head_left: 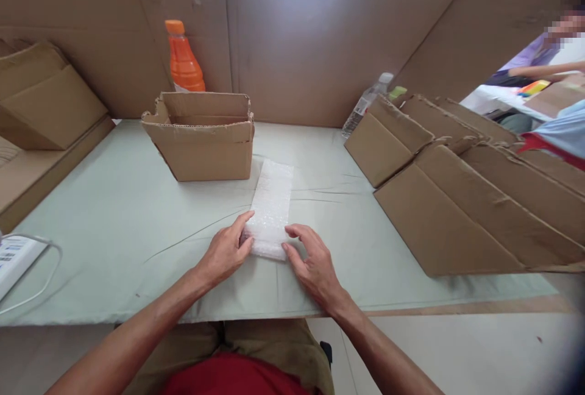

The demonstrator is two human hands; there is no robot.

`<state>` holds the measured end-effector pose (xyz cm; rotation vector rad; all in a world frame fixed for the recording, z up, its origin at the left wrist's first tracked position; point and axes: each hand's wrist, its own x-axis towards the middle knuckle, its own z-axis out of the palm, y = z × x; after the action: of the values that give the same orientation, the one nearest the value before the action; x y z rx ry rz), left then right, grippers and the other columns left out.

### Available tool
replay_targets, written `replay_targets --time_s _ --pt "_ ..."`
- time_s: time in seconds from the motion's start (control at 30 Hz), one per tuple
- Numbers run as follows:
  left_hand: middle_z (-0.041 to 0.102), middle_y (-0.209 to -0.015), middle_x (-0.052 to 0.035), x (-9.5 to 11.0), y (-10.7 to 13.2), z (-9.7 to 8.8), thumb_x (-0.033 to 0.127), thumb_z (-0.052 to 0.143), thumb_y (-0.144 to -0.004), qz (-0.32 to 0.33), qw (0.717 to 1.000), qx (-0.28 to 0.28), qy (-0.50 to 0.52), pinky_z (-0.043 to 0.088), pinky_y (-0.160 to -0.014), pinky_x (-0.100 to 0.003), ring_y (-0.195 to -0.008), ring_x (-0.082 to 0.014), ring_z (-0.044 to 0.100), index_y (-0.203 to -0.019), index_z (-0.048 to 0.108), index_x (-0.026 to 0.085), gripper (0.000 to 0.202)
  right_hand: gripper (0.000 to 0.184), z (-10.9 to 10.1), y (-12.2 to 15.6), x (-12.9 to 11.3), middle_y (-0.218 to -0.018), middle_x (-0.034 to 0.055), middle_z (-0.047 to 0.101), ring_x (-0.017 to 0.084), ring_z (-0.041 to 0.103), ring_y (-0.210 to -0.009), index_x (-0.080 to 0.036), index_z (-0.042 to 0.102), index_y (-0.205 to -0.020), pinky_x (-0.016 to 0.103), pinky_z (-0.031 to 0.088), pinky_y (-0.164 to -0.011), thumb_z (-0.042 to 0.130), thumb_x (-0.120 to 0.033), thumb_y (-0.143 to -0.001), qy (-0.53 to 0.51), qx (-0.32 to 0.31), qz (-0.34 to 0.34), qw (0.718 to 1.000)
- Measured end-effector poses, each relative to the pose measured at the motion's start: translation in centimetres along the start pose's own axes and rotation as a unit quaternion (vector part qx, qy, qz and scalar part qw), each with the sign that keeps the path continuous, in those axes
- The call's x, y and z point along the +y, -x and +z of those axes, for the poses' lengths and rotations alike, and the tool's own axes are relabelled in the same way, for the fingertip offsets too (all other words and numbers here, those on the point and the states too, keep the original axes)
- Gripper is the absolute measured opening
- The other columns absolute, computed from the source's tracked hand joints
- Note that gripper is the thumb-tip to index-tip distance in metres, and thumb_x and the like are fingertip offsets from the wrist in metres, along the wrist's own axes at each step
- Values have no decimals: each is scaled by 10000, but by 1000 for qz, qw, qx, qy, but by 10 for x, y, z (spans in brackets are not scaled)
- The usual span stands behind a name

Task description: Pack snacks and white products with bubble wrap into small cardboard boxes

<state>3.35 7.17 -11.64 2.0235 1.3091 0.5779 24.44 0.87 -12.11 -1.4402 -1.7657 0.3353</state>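
Observation:
A narrow, flat piece of bubble wrap (272, 194) lies lengthwise on the pale green tablecloth (119, 200) in front of me. At its near left edge, my left hand (226, 252) has thumb and index finger apart, with the fingertips at the bubble wrap's side. My right hand (315, 261) is at the near right edge in the same way, thumb and fingers spread and curved. Neither hand lifts the wrap. Whether anything lies inside the wrap cannot be made out. Just beyond its far left end stands an open cardboard box (210, 151).
Several cardboard boxes (470, 212) stand in rows at the right. Behind them is a clear plastic bottle (365, 105). An orange bottle (185, 63) is behind the middle box. More cardboard (50, 96) and a white power strip (18, 261) with a cable are at the left. Another person's arm (548, 70) shows far right.

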Motion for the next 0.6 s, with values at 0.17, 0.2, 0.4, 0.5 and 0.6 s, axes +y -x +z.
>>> replay_targets --time_s 0.17,0.2,0.4,0.5,0.6 --pt "672 -809 -1 -1 -15 6 204 527 -856 -1 998 -5 -60 484 -690 -303 -707 -182 621 -1462 448 176 611 257 -2 10 -1 -1194 120 686 287 625 -1101 -213 627 -1157 453 505 -892 619 -177 -903 109 -69 -109 986" --pt "689 -875 -20 -2 -14 6 205 530 -860 5 998 7 -62 502 -722 -315 -754 -191 642 -1462 442 181 609 278 -1 9 -2 -1235 130 673 303 609 -1140 -206 633 -1160 469 499 -909 644 -173 -884 124 -97 -115 981" --pt "593 -1369 -150 -14 12 4 242 581 -895 180 976 101 -66 445 -1065 -471 -1269 -293 551 -1450 445 205 573 229 7 -4 2 -1193 102 720 281 629 -1149 -211 684 -1080 470 479 -927 532 -99 -950 123 -125 -131 976" --pt "706 -1162 -103 -17 30 0 179 541 -919 215 975 48 -41 497 -969 -431 -1086 -247 642 -1404 504 223 488 218 -2 -4 0 -1060 74 756 232 680 -992 -219 687 -1073 426 499 -883 501 -146 -984 50 -150 -91 983" --pt "735 -961 -49 -13 40 -4 199 506 -942 137 990 19 16 536 -820 -340 -880 -190 677 -1352 559 234 414 189 -13 2 -6 -979 54 759 213 688 -912 -237 678 -1069 394 519 -852 503 -215 -1002 8 -162 -52 985"
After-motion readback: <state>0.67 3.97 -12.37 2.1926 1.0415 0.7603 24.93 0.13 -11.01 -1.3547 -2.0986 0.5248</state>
